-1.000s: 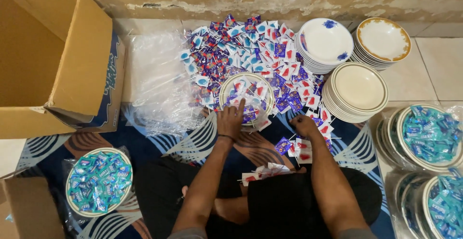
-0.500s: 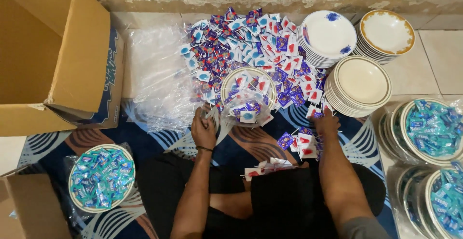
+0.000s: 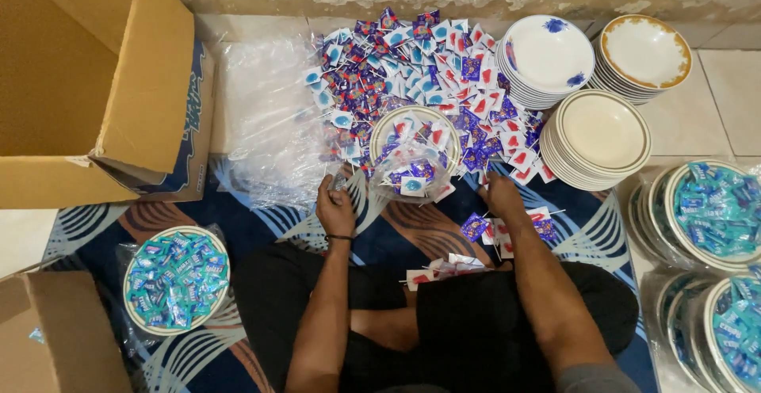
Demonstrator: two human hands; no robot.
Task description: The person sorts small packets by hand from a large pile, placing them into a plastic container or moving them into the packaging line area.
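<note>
Head view, plate: a round plate (image 3: 415, 149) heaped with small red, blue and white sachets sits on the floor mat directly ahead of the seated person, at the near edge of the loose sachet pile (image 3: 412, 60). Being round, it has no long axis; it lies flat, open side up.
Head view, wrap: clear plastic film (image 3: 379, 195) covers the plate's load and trails toward the person on the plate's near-left side.
Head view, left hand: the left hand (image 3: 336, 207) is curled shut on the edge of the film, touching the plate's near-left rim.
Head view, right hand: the right hand (image 3: 502, 195) lies palm down on the mat just right of the plate, fingers among loose sachets; whether it grips anything cannot be told.
Head view, surroundings: stacks of empty plates (image 3: 600, 135) stand far right; a wrapped plate of teal sachets (image 3: 176, 280) lies near left; an open cardboard box (image 3: 95, 84) stands far left.
</note>
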